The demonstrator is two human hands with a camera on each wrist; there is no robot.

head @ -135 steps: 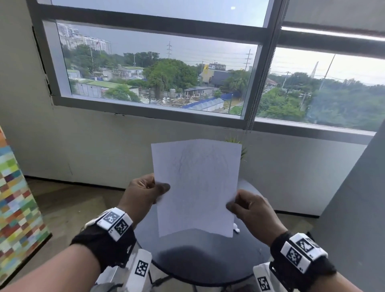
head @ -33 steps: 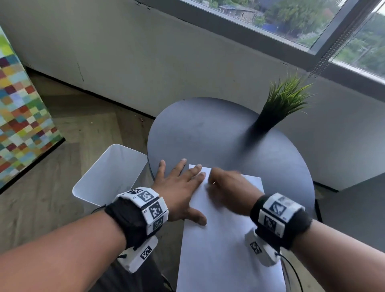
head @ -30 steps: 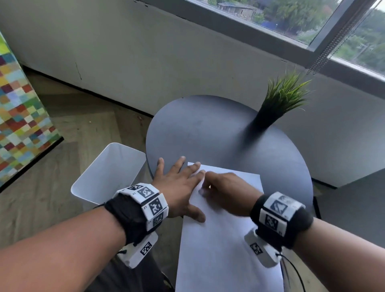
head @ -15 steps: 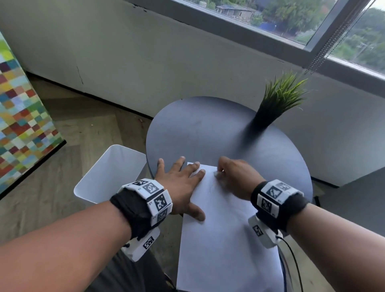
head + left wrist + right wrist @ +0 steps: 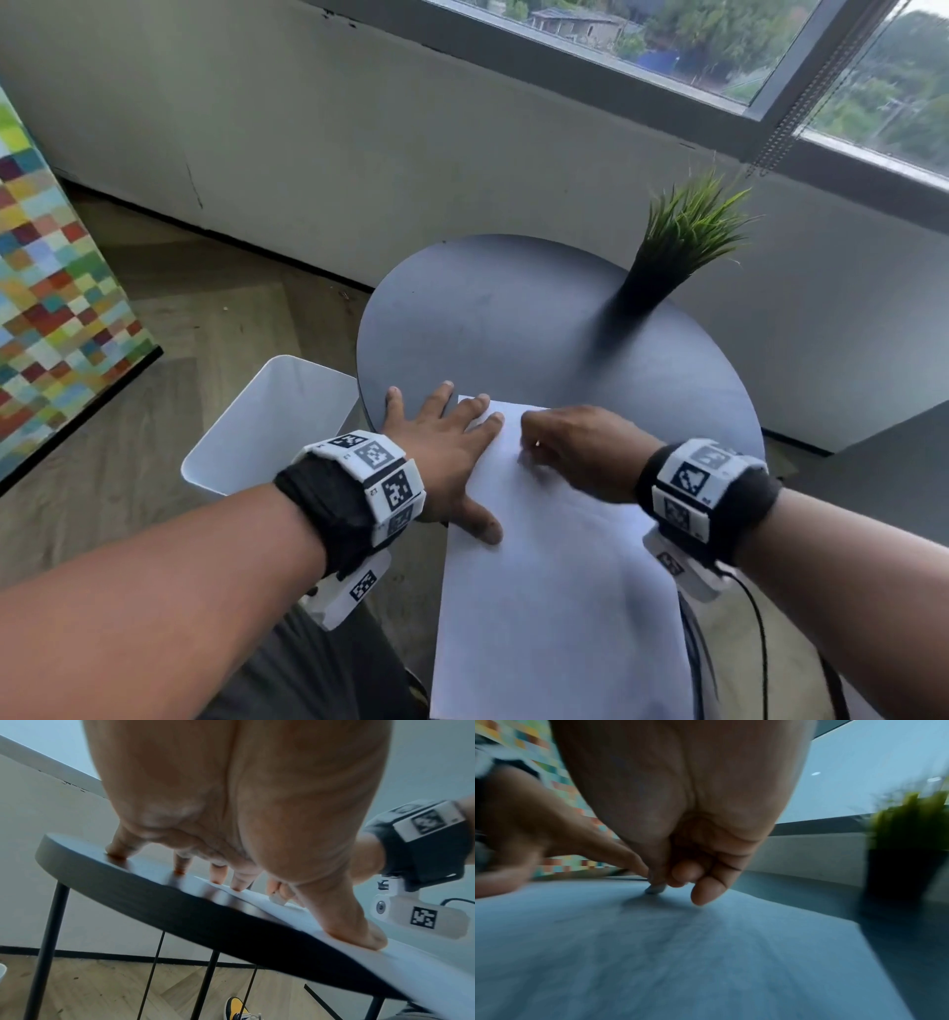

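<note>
Paper (image 5: 554, 591) is lying under both hands, overhanging the desk (image 5: 513, 318) toward the person. Left hand (image 5: 441, 462), fingers spread flat, is pinning its edge against sliding. Right hand (image 5: 580, 452) is pinching a pale block (image 5: 654, 889), probably an eraser, onto it. Plant (image 5: 683, 241) is standing beyond the right hand.

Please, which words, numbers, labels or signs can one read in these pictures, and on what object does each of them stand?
No word can be read for certain.
Wrist bands: only black-and-white square codes; the tiny characters beside them are too small to read.
Paper: no writing shows.
Small pale piece pinched by the right hand: no print shows.
</note>
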